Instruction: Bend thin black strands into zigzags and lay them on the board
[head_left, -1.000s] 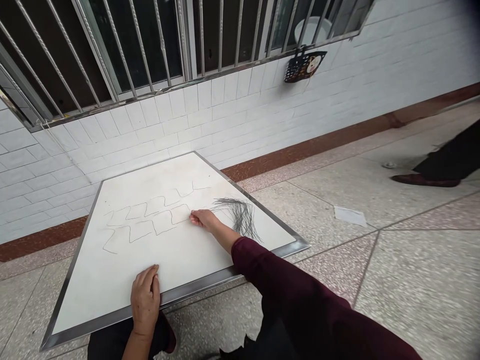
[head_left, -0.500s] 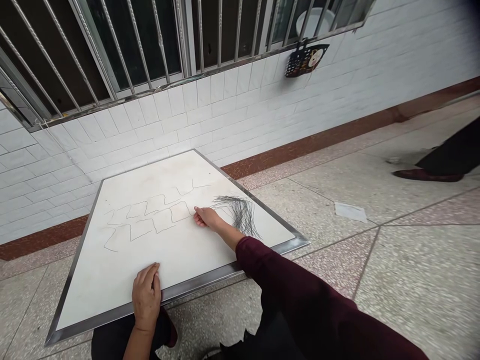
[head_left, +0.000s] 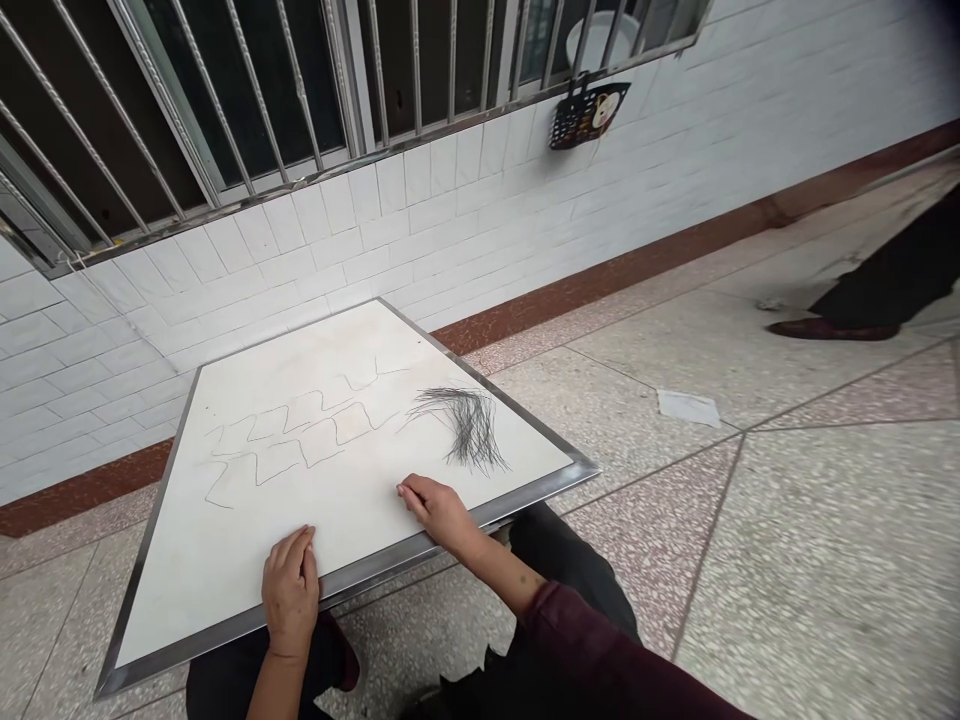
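On the white tabletop (head_left: pixel 375 340), thin dark strands that look like wire lie in bent, stepped rows (head_left: pixel 292 430). A tangled heap of similar dark strands (head_left: pixel 472 430) lies at the right of the board. My left hand (head_left: pixel 290 590) rests on the near edge with its fingers pressed together; its palm side is hidden. My right hand (head_left: pixel 439 512) is closed just above the board, below the heap and apart from the rows. Its fingertips are pinched, and I cannot see whether a strand is in them.
A metal rim (head_left: pixel 375 572) edges the tabletop. Behind it stands a white tiled wall (head_left: pixel 450 230) with a barred window (head_left: pixel 300 90) and a hanging dark basket (head_left: pixel 589 115). Another person's shoe (head_left: pixel 836 330) and a pale sheet (head_left: pixel 688 408) are on the floor at right.
My right hand has drawn back from the right end of the strand rows toward the near edge. My left hand stays in place. The view has shifted slightly.
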